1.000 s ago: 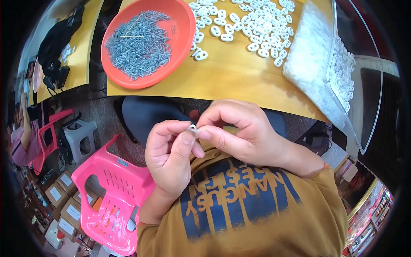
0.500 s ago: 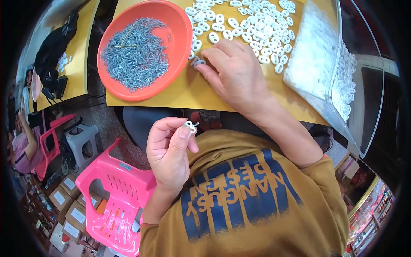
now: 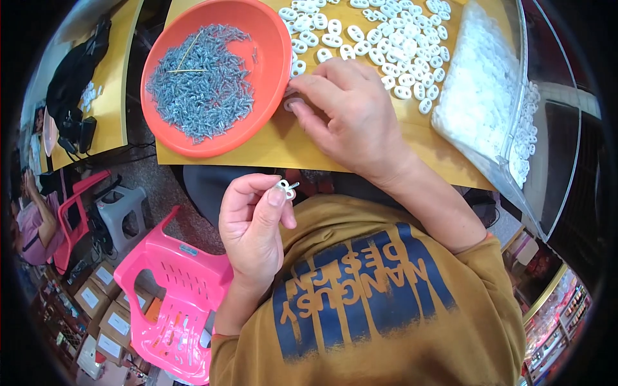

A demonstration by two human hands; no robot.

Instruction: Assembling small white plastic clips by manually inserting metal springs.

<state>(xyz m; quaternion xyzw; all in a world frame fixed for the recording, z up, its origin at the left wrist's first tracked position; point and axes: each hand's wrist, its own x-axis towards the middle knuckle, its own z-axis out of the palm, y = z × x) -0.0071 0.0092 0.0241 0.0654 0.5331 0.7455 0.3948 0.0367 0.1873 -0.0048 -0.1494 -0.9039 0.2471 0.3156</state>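
My left hand (image 3: 254, 228) is held in front of my shirt, below the table's front edge. Its thumb and fingers pinch a small white plastic piece with two holes (image 3: 282, 185), and a metal screw (image 3: 293, 186) sticks out beside it. Over the table, my right hand (image 3: 354, 116) has its thumb and forefinger apart. The fingertips are at a white two-hole piece (image 3: 289, 103) lying beside the bowl's rim; the forefinger partly hides others there. An orange-red bowl (image 3: 270, 96) holds a heap of screws (image 3: 203, 83) with two thin yellowish sticks on top.
Many loose white pieces (image 3: 402, 48) are spread over the yellow table (image 3: 257, 148). At right, a clear plastic box (image 3: 508, 154) holds a bag of white pieces (image 3: 476, 83). A pink chair (image 3: 177, 289) stands at lower left; another person (image 3: 42, 219) is at far left.
My right hand has shifted slightly left toward the bowl, and the white piece at its fingertips now lies nearer the rim. My left hand has hardly moved.
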